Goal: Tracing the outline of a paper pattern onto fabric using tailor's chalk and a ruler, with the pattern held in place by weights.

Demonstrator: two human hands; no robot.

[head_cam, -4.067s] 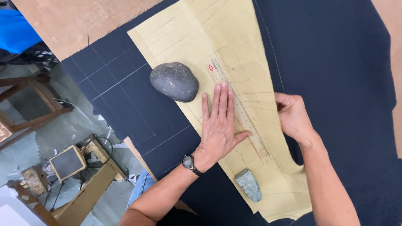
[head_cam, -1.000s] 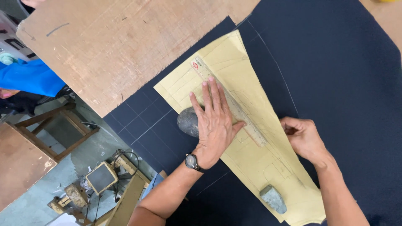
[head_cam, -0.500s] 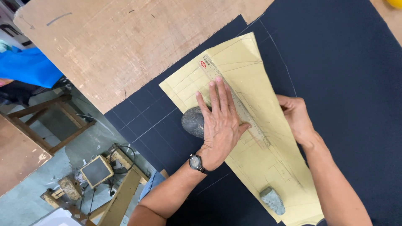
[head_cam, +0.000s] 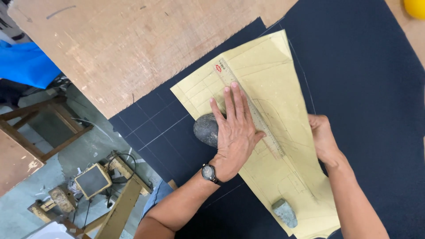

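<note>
My left hand (head_cam: 234,128), with a wristwatch on it, lies flat with spread fingers on a clear ruler (head_cam: 253,116). The ruler rests lengthwise on a yellow paper pattern (head_cam: 265,71), which is spread on navy fabric (head_cam: 367,88). A dark round stone (head_cam: 204,130) sits at the pattern's left edge, partly under my palm. My right hand (head_cam: 323,139) rests at the pattern's right edge with its fingers curled down; whatever they hold is hidden. A small grey stone (head_cam: 284,212) weighs down the pattern's near end.
The fabric covers a bare wooden table (head_cam: 133,48) whose left edge drops to the floor. Below are a wooden stool (head_cam: 40,128), a small machine (head_cam: 93,180) and blue cloth (head_cam: 26,64). A yellow object (head_cam: 416,8) sits at the far right corner.
The ruler and my left hand have shifted up the pattern, so my palm now overlaps the dark stone. My right hand has followed along the right edge.
</note>
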